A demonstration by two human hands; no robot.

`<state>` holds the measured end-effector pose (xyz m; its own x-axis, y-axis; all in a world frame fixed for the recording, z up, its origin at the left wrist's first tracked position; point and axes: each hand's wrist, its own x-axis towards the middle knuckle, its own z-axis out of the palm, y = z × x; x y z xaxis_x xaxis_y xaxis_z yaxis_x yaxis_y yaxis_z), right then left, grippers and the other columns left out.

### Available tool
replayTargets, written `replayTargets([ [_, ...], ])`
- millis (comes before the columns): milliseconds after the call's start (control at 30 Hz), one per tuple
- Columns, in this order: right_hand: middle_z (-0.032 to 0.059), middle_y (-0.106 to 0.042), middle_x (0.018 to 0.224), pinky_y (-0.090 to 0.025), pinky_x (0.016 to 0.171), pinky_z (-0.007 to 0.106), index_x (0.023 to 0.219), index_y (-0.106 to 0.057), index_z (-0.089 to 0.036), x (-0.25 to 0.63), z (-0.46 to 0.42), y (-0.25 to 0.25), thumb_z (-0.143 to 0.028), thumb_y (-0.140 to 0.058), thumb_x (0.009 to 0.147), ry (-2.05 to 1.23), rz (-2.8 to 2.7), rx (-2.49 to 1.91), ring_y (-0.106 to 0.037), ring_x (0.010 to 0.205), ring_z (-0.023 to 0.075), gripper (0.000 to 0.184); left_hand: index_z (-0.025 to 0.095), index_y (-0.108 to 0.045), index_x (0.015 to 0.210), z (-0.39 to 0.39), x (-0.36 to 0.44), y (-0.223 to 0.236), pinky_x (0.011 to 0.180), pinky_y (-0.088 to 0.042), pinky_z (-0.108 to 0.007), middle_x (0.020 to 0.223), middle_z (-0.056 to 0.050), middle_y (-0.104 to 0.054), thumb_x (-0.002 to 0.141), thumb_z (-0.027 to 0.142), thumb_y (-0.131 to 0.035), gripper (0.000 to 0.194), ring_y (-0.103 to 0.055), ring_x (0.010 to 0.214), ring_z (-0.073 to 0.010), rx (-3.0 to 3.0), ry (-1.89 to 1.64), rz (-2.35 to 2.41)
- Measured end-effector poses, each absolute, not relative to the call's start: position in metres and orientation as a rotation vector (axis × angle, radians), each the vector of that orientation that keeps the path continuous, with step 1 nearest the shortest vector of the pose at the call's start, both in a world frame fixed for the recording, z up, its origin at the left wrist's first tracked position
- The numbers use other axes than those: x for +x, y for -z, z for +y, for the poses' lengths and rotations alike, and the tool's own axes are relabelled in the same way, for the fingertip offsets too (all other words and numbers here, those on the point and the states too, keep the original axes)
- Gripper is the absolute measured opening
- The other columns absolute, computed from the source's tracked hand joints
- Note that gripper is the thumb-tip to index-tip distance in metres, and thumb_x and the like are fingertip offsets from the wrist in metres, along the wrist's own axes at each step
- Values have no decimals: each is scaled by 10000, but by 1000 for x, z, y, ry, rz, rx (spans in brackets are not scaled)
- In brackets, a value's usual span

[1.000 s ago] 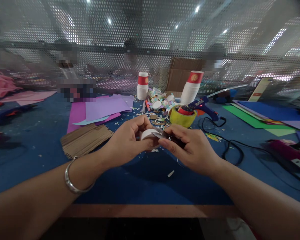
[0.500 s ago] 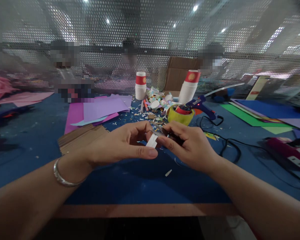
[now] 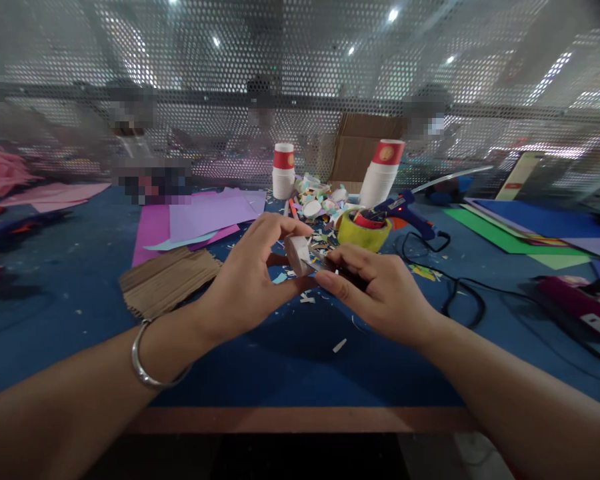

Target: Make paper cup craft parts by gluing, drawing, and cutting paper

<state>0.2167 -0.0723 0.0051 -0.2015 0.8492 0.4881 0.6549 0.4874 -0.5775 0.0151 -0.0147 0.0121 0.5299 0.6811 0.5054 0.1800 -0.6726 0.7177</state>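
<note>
My left hand grips a short round white piece, which looks like the cut-off bottom of a paper cup, between thumb and fingers. My right hand is closed around a pair of scissors; its handles are mostly hidden by the fingers. The metal blades point left and meet the edge of the cup piece. Both hands are raised over the blue table, in front of a heap of paper scraps. A small white offcut lies below my right hand.
A glue gun rests on a yellow tape roll, its cord trailing right toward a power strip. Behind stand two paper-cup stacks. Corrugated cardboard and purple paper lie left, coloured sheets right.
My left hand has turned the cup piece, so its round form now shows, and the fingers have lifted over its top. My right hand with the scissors has barely moved.
</note>
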Motion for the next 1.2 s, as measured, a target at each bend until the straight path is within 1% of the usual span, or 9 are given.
replayTargets([
  [133,-20,-531,653,-358,537,244,807,-567,-193,218,-73,-5,-505,-543,971,-330,-1933,-1233,-466,563,102,354,208,-537,1177,-19,16,-14,876,-601,-308,1239,-100,-547,827,271,-778,429,-608,986,-165,2036,-1000,631],
  [233,-27,-513,647,-351,532,242,821,-572,-189,218,-73,-5,-506,-551,971,-338,-1929,-1230,-455,557,99,351,196,-521,1187,-19,15,-15,915,-594,-315,1254,-112,-541,869,262,-736,389,-611,1001,-161,1978,-982,579],
  [367,-36,-491,634,-343,523,238,814,-572,-185,217,-74,-6,-495,-559,969,-344,-1928,-1225,-433,538,90,347,198,-539,1148,-15,15,-11,900,-611,-327,1211,-99,-542,842,254,-763,383,-604,1054,-184,2024,-1065,604],
  [467,-40,-484,623,-337,516,235,812,-577,-182,217,-74,-5,-504,-562,967,-348,-1921,-1226,-422,528,86,358,205,-562,1112,-11,15,-6,861,-630,-339,1149,-80,-558,799,265,-802,398,-622,1029,-191,2079,-1170,611],
  [567,-43,-478,616,-336,514,231,802,-572,-182,217,-73,-4,-499,-563,968,-355,-1922,-1226,-421,527,83,358,205,-573,1077,-8,16,-4,828,-642,-351,1153,-84,-568,774,277,-820,397,-633,1031,-204,2130,-1250,622],
  [700,-58,-436,584,-318,494,228,774,-553,-186,217,-73,-4,-489,-570,968,-356,-1913,-1214,-395,502,73,360,201,-576,1079,-7,17,-5,832,-649,-368,1161,-91,-582,775,242,-808,384,-636,1057,-215,2198,-1294,610],
  [867,-61,-434,575,-310,489,226,729,-514,-192,215,-73,-4,-465,-566,975,-342,-1925,-1186,-387,492,65,371,187,-581,1097,-8,16,-6,870,-644,-365,1169,-100,-591,792,185,-780,364,-631,1100,-215,2304,-1336,595],
  [1067,-62,-441,569,-306,474,215,725,-525,-186,215,-73,-3,-449,-571,977,-325,-1913,-1162,-389,483,57,367,193,-585,1107,-12,17,-6,882,-641,-334,1168,-98,-624,802,165,-767,357,-638,1125,-208,2369,-1357,591],
  [1200,-66,-434,557,-300,464,210,714,-521,-186,215,-73,-2,-431,-574,979,-316,-1910,-1157,-384,472,52,365,210,-584,1117,-14,17,-6,878,-646,-337,1165,-79,-660,803,174,-770,367,-663,1093,-201,2365,-1344,635],
])
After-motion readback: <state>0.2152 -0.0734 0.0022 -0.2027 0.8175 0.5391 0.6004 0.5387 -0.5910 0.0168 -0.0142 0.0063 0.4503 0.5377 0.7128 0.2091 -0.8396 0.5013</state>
